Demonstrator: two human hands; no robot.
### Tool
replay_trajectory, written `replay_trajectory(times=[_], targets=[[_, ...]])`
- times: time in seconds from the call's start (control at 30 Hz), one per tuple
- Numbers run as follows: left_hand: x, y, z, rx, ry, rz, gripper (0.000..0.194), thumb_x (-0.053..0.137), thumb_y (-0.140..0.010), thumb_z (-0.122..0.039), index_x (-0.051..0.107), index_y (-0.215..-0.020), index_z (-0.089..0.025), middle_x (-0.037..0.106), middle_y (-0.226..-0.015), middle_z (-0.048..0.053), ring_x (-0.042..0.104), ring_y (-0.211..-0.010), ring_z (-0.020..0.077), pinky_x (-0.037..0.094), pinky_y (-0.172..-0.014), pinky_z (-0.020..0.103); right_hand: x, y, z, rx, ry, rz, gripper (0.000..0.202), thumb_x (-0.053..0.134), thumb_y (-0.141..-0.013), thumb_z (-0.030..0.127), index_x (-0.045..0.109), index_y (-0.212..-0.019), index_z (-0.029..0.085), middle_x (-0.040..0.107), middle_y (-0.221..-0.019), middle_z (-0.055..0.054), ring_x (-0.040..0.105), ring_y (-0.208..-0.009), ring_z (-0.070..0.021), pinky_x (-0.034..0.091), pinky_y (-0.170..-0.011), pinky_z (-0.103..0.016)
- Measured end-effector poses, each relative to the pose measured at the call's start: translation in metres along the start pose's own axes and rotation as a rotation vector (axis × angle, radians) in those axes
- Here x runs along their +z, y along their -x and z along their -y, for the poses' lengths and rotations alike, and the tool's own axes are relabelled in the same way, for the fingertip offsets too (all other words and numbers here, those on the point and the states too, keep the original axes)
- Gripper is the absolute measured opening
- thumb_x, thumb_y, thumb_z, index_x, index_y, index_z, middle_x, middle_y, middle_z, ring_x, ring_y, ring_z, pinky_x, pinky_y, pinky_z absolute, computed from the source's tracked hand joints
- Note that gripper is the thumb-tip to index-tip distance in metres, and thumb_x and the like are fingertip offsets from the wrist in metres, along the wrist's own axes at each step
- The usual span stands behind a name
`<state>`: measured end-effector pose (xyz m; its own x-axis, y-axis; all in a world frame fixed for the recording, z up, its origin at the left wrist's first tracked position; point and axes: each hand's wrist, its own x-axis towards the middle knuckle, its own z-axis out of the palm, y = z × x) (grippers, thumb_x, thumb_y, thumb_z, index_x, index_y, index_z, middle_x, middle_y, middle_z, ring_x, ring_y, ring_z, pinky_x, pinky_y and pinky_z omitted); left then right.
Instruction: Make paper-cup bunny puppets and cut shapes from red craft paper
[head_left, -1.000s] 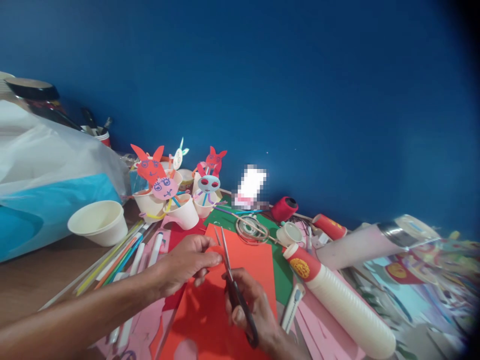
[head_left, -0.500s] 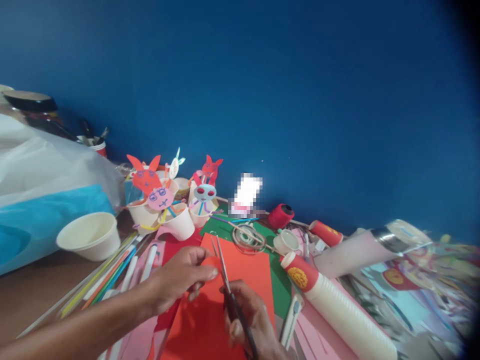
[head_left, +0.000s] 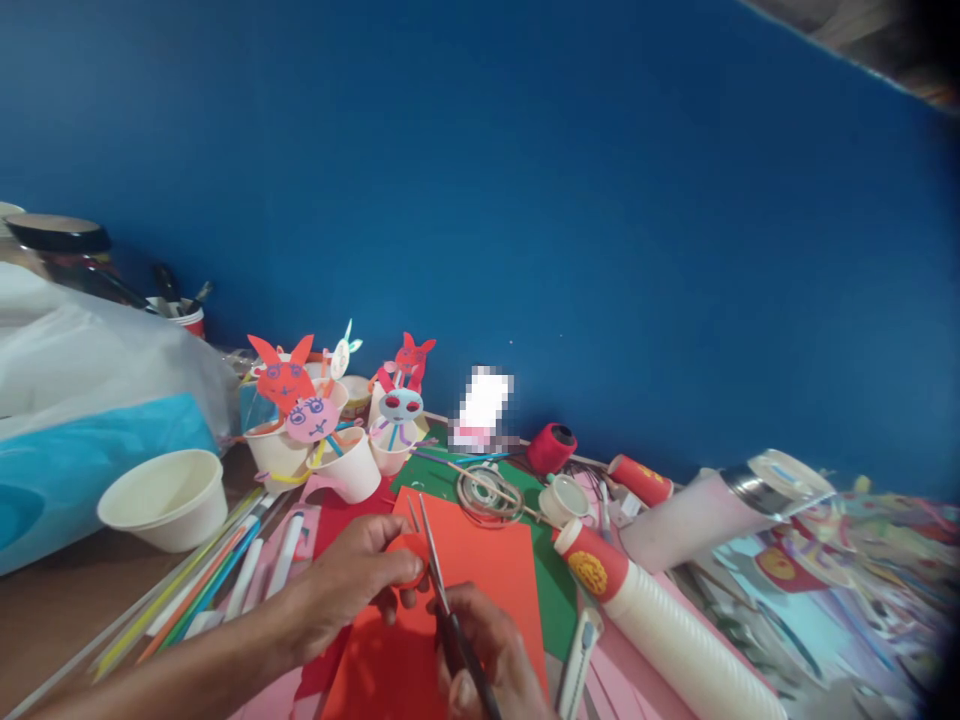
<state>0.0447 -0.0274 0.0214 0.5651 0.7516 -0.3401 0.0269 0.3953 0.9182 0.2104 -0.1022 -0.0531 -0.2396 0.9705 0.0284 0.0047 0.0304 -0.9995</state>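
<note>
My left hand [head_left: 356, 575] pinches a small round piece of red-orange paper [head_left: 407, 558] between thumb and fingers, above a large orange sheet [head_left: 480, 545]. Just beside it, my right hand [head_left: 491, 650] has its fingers curled around the dark handles of scissors [head_left: 442, 590], whose blades point up and away, slightly open, close to the paper's edge. Beyond the hands, paper cups [head_left: 352, 468] hold animal-faced paper figures [head_left: 312, 418]; a stack of white cups [head_left: 675, 635] lies on its side to the right
</note>
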Motion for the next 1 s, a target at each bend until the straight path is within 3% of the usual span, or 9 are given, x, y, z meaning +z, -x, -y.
replay_trajectory(times=[0.23,0.57,1.0], targets=[[0.000,-0.002,0.004,0.028,-0.022,0.020,0.009,0.050,-0.065,-0.017,0.055,-0.072,-0.014,0.055,-0.060,-0.002,0.046,-0.049,0.0086,0.038,-0.047,0.021,-0.002,0.004,-0.001,-0.018,0.005,0.039,0.062,0.059,-0.061,0.063,0.049,-0.100,0.016,0.047,-0.055,0.004,0.039,-0.043,-0.0071,0.030,-0.041,-0.018],[-0.003,-0.004,0.006,0.018,0.011,0.035,0.004,0.052,-0.063,-0.018,0.052,-0.066,-0.015,0.056,-0.058,-0.003,0.047,-0.047,0.0085,0.038,-0.047,0.022,-0.001,0.008,-0.018,0.099,-0.149,-0.050,0.068,0.067,-0.049,0.063,0.052,-0.098,0.019,0.044,-0.051,0.006,0.037,-0.036,-0.0059,0.036,-0.033,-0.017],[-0.007,-0.004,0.003,-0.016,-0.007,0.049,0.006,0.052,-0.063,-0.017,0.054,-0.068,-0.013,0.056,-0.055,-0.003,0.049,-0.043,0.0074,0.035,-0.045,0.020,0.001,0.002,-0.006,0.067,-0.177,-0.017,0.060,0.069,-0.053,0.057,0.051,-0.094,0.018,0.045,-0.048,0.006,0.037,-0.032,-0.0056,0.034,-0.029,-0.017]])
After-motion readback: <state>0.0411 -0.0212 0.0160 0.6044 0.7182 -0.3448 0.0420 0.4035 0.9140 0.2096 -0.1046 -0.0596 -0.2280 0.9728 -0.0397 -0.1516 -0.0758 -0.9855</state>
